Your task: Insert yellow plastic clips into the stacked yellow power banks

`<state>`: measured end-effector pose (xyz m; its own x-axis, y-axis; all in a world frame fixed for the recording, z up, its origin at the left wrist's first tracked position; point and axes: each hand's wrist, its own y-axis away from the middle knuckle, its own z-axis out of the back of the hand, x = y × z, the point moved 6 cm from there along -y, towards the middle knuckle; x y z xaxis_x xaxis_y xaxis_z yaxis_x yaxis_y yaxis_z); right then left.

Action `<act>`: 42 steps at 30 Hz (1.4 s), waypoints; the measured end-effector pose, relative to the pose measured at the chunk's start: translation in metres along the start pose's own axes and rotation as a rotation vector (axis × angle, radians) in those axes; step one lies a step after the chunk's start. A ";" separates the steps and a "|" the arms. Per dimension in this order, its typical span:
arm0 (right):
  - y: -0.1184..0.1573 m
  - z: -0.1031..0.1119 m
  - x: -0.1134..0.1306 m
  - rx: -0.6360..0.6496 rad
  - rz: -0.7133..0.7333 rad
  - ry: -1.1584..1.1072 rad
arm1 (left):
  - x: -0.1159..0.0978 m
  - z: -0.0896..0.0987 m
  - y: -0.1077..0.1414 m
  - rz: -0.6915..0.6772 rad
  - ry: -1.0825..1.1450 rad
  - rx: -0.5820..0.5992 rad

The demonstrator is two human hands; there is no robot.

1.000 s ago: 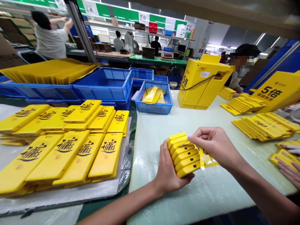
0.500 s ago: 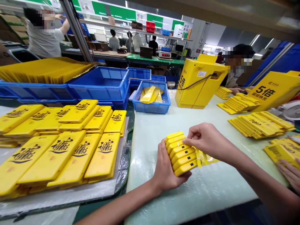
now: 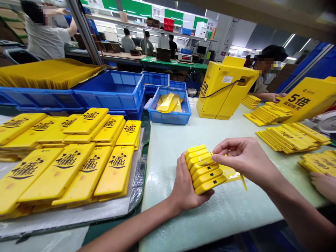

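Nearer than the small blue bin (image 3: 169, 118), the left hand (image 3: 186, 187) clasps a stack of yellow blocks (image 3: 207, 173) above the bench (image 3: 168, 147), probably so that their ends face the right hand (image 3: 243, 154). Its fingers (image 3: 223, 145) pinch together at one end; what they grasp, I cannot tell.

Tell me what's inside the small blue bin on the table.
The small blue bin holds flat yellow pieces, loosely overlapping. Whatever lies beneath them is covered, and the front wall hides the bin's near bottom.
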<state>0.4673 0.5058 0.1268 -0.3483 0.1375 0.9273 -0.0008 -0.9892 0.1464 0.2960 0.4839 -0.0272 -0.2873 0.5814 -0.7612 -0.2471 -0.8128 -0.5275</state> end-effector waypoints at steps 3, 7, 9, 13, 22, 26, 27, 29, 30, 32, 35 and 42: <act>-0.002 0.001 0.001 0.015 -0.032 -0.018 | -0.001 0.001 -0.001 -0.009 -0.004 0.003; -0.004 -0.001 0.003 0.016 -0.046 -0.005 | 0.001 0.000 -0.001 0.016 -0.004 0.017; -0.005 -0.005 0.005 0.035 -0.063 -0.004 | 0.001 0.000 -0.001 0.017 -0.003 0.022; -0.007 -0.011 0.008 0.065 -0.099 0.002 | 0.002 -0.001 -0.001 0.020 0.002 0.030; -0.012 -0.014 0.016 0.078 -0.030 0.135 | -0.001 0.003 -0.003 -0.012 0.014 0.010; -0.018 -0.014 0.018 0.098 0.007 0.366 | -0.001 0.003 -0.003 -0.006 0.011 0.010; -0.020 -0.009 0.020 0.065 0.041 0.458 | 0.000 0.003 -0.003 -0.003 0.012 0.010; -0.024 0.006 0.026 -0.015 0.128 0.572 | 0.000 0.004 -0.003 0.003 0.011 0.012; -0.025 0.014 0.028 -0.025 0.167 0.561 | 0.001 0.004 -0.003 0.004 0.011 0.012; -0.024 0.027 0.025 0.056 0.182 0.423 | 0.000 0.004 -0.003 -0.003 0.014 0.011; -0.018 0.048 0.016 0.087 0.135 0.199 | -0.001 0.005 -0.003 -0.032 0.029 0.001; 0.003 0.067 0.015 -0.205 0.298 0.084 | -0.001 0.005 -0.003 -0.040 0.024 0.004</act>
<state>0.5249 0.5079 0.1646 -0.4370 -0.1542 0.8862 -0.0724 -0.9760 -0.2056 0.2930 0.4857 -0.0227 -0.2551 0.6122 -0.7484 -0.2617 -0.7889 -0.5561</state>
